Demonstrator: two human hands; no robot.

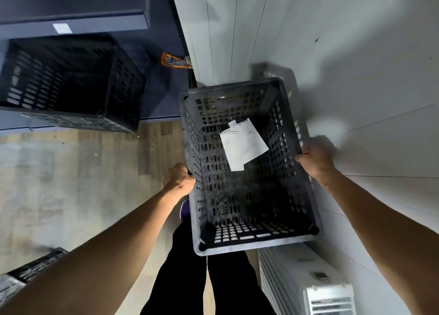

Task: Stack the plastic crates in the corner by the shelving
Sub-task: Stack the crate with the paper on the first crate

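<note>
A person holds a dark perforated plastic crate [247,167] in the air with both hands, close beside the white panelled wall [356,53]. The left hand [179,179] grips the crate's left rim, its fingers curled shut around the edge. The right hand [314,159] grips the right rim the same way, fingers wrapped over the top edge and partly hidden behind it. The crate's open top faces the camera and its far end points toward the corner where the wall meets the dark blue shelving [71,8]. Inside, on the crate's bottom, lie white sheets of paper [243,146], overlapping one another.

A second dark crate [69,82] sits on the lowest shelf of the shelving, at the shelf's front edge, well apart from the held crate. An orange item [174,60], too blurred to identify, lies near the shelving's right upright, next to the wall. Part of a third crate [26,274] shows on the wooden floor [71,167] at the lower left edge of view. A white radiator-like unit [306,283] stands against the wall below the held crate, and the person's dark trousers [190,279] show beneath it.
</note>
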